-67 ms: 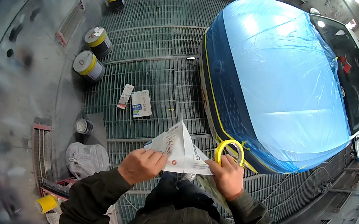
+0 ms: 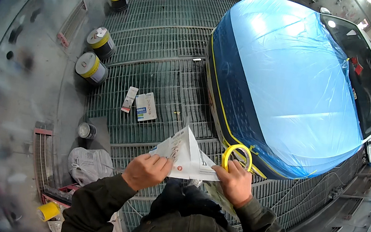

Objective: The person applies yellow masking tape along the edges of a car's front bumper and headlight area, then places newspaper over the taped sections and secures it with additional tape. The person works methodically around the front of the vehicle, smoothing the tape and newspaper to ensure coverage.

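A white printed paper sheet [image 2: 183,157], creased and folded to a peak, stretches between my hands in front of my body. My left hand [image 2: 147,171] is closed on its left edge, fingers curled over the paper. On the other side, my right hand [image 2: 234,182] pinches the sheet's right end. A roll of yellow masking tape [image 2: 239,146] stands up from that same right hand, held in its fingers. Beyond it is a car front covered in blue plastic film [image 2: 292,84], with yellow tape along its lower edge.
Metal grating [image 2: 168,40] forms the floor. Along the left wall stand paint buckets [image 2: 90,66] and a small can [image 2: 87,130]. A plastic bag [image 2: 89,165] and a yellow roll [image 2: 48,211] lie at lower left. Two printed cards [image 2: 146,107] rest on the grating.
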{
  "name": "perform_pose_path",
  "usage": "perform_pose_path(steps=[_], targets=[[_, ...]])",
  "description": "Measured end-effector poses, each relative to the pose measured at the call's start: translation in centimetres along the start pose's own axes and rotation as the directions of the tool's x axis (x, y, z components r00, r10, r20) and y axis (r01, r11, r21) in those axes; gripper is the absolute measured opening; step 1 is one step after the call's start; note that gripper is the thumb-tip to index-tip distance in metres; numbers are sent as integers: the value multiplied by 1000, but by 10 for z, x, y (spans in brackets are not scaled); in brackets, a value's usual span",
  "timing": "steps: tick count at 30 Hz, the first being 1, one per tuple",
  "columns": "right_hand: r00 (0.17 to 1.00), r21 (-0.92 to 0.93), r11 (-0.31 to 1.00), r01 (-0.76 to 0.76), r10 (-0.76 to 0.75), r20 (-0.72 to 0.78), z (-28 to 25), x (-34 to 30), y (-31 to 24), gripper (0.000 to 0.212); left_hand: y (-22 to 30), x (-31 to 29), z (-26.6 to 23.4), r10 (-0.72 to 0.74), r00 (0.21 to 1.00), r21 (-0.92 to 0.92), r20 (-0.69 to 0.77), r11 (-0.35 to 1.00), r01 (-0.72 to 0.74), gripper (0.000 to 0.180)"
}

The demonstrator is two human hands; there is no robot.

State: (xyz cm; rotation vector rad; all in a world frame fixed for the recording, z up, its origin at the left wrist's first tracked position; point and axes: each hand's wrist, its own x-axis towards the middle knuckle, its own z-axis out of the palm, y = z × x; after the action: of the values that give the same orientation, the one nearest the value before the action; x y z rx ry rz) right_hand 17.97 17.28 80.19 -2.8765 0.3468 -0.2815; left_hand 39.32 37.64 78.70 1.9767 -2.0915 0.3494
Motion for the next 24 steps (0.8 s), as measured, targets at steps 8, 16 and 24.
perform_pose_path(steps=[8, 16, 24], targets=[[996, 8, 998, 58, -59, 68, 6, -7, 8, 21, 0, -9, 16, 44, 999, -63, 15, 997, -43, 16], [970, 280, 929, -243, 240, 48, 9, -48, 63, 31, -40, -41, 13, -313, 949, -342, -42, 897, 280, 16], [498, 673, 234, -702, 836, 229, 29, -137, 163, 35, -125, -150, 54, -921, 349, -468, 175, 234, 852, 33]])
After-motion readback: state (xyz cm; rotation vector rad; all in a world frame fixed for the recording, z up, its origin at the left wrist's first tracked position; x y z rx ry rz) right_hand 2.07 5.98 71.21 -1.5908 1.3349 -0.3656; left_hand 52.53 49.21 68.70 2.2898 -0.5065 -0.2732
